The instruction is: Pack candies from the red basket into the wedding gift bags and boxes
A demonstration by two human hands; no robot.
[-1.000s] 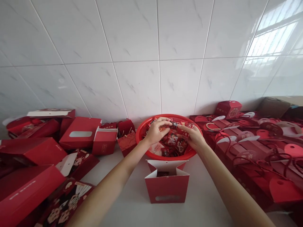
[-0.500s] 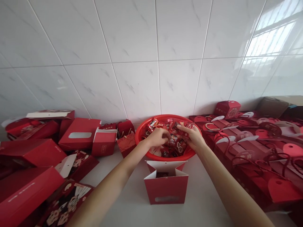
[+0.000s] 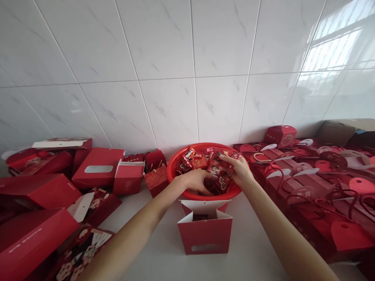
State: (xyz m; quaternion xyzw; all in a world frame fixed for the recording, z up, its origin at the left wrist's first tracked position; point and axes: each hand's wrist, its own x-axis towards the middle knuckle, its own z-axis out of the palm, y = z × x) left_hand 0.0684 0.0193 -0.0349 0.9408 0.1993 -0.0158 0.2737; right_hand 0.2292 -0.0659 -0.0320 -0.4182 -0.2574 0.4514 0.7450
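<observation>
A red plastic basket (image 3: 175, 160) holds many small wrapped sweets (image 3: 199, 162) in red packaging. Over its front left part, my left hand (image 3: 200, 181) reaches down among the sweets with thumb and fingers curved; whether it grips one is hidden. At the right side of the basket, my right hand (image 3: 238, 166) is closed on red sweet packets (image 3: 227, 160) between thumb and fingers. Just in front of the basket stands an open red box (image 3: 205, 235) with white inner flaps and something dark inside.
Red boxes (image 3: 99, 166) and a patterned red box (image 3: 84, 249) are piled on the left of the white table (image 3: 158, 242). Rows of red gift boxes (image 3: 310, 187) with cord handles cover the right. A tiled wall (image 3: 166, 109) rises behind.
My left hand has moved down and slightly right, deeper among the sweets, uncovering those behind it. My right hand has stayed nearly in place with its packets.
</observation>
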